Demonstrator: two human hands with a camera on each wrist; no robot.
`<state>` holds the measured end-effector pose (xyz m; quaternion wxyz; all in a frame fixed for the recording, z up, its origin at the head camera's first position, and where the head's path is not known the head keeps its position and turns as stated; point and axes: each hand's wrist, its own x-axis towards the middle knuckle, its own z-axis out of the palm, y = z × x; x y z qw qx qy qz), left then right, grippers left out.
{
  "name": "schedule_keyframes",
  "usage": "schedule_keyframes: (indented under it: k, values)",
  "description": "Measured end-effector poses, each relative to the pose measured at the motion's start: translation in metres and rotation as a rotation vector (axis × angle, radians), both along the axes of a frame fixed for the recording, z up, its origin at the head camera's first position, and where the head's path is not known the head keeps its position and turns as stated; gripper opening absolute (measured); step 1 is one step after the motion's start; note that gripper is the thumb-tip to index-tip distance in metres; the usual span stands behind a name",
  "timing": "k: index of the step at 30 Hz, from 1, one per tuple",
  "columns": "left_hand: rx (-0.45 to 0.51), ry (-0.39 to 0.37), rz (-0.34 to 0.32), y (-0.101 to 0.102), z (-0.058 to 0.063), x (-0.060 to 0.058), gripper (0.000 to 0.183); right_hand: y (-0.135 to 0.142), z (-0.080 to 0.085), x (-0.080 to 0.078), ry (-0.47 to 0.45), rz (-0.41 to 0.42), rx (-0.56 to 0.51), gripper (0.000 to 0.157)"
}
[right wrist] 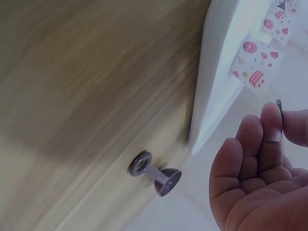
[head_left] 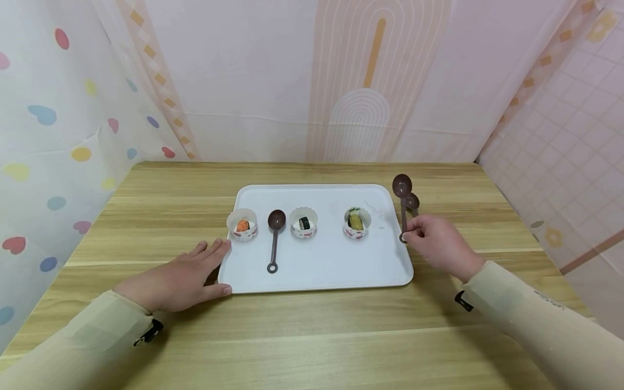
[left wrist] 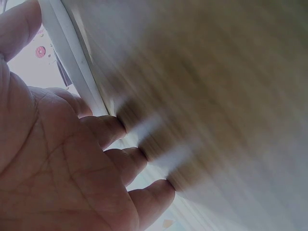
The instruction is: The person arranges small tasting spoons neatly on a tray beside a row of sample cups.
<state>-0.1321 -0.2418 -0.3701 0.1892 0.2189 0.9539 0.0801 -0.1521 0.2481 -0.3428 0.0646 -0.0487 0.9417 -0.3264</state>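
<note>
My right hand [head_left: 441, 244] pinches the handle end of a brown measuring spoon [head_left: 402, 187] between thumb and fingers, at the right edge of a white tray [head_left: 317, 273]. In the right wrist view only the thin end of its handle [right wrist: 279, 108] shows at the fingertips. A smaller measuring spoon [head_left: 412, 202] lies on the table just beyond this hand. At the tray's left edge my left hand [head_left: 182, 276] rests palm down, fingers spread, and fingertips touch the table in the left wrist view. Another brown measuring spoon [head_left: 276, 220] lies on the tray, bowl toward the back.
Three patterned paper cups stand in a row on the tray: the left cup [head_left: 245, 235] holds an orange-topped piece, the middle cup [head_left: 303, 233] a dark-wrapped roll, the right cup [head_left: 354, 233] a yellow-green piece. A patterned curtain [head_left: 253, 81] hangs behind the wooden table [head_left: 312, 336].
</note>
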Motion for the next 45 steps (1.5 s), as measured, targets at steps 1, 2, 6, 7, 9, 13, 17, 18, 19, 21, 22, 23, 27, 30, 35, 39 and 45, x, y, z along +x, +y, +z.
schedule_keyframes:
  k: [1, 2, 6, 7, 9, 13, 17, 18, 19, 21, 22, 23, 27, 30, 35, 39, 45]
  values:
    - [0.001, 0.000, -0.001, 0.000, 0.000, 0.000, 0.106, -0.001, 0.000, 0.000, -0.003, 0.002, -0.004, 0.017]
    - [0.002, 0.000, -0.001, 0.000, 0.000, 0.000, 0.106, -0.002, 0.000, 0.000, -0.007, 0.003, -0.008, 0.017]
    - [0.007, 0.000, 0.002, 0.000, 0.000, 0.000, 0.106, -0.006, 0.000, 0.000, -0.010, 0.009, -0.013, 0.017]
    - [0.008, 0.001, 0.002, 0.000, 0.000, 0.001, 0.105, -0.007, 0.000, 0.000, -0.012, 0.010, -0.012, 0.017]
    - [0.007, 0.002, 0.000, 0.000, 0.000, 0.000, 0.105, -0.009, 0.000, -0.001, -0.011, 0.013, -0.008, 0.017]
    - [0.002, 0.005, -0.007, 0.000, 0.000, 0.000, 0.105, -0.014, 0.000, -0.001, 0.000, 0.025, 0.000, 0.016]
    - [0.003, 0.002, -0.007, 0.000, 0.000, 0.000, 0.105, -0.019, 0.000, -0.002, 0.004, 0.035, 0.009, 0.014]
    - [0.003, 0.001, -0.006, 0.000, 0.000, 0.000, 0.106, -0.020, 0.000, -0.002, 0.002, 0.036, 0.007, 0.013]
    - [0.003, 0.001, -0.006, 0.000, 0.000, 0.000, 0.106, -0.021, 0.000, -0.002, 0.002, 0.037, 0.006, 0.013]
    - [0.006, 0.002, -0.007, 0.001, 0.001, 0.000, 0.106, -0.024, 0.000, -0.002, 0.000, 0.042, 0.003, 0.013]
    - [0.007, 0.001, -0.005, 0.001, 0.001, 0.000, 0.106, -0.025, 0.000, -0.003, 0.001, 0.045, 0.002, 0.013]
    - [0.008, 0.003, -0.006, 0.001, 0.001, 0.000, 0.106, -0.026, 0.000, -0.003, 0.001, 0.050, 0.000, 0.013]
    - [0.008, -0.001, -0.003, 0.001, 0.001, 0.000, 0.106, -0.031, 0.001, -0.003, -0.014, 0.047, -0.003, 0.013]
    - [0.005, -0.004, -0.003, 0.001, 0.001, -0.001, 0.106, -0.034, 0.001, -0.003, -0.027, 0.041, -0.003, 0.013]
    - [0.003, -0.006, -0.001, 0.001, 0.002, -0.001, 0.106, -0.039, 0.000, -0.005, -0.027, 0.059, 0.001, 0.013]
    - [0.004, -0.008, 0.000, 0.001, 0.002, 0.000, 0.107, -0.044, -0.001, -0.005, -0.025, 0.074, 0.001, 0.012]
    - [0.001, -0.009, 0.002, 0.002, 0.002, -0.001, 0.106, -0.050, 0.000, -0.005, -0.038, 0.083, -0.015, 0.012]
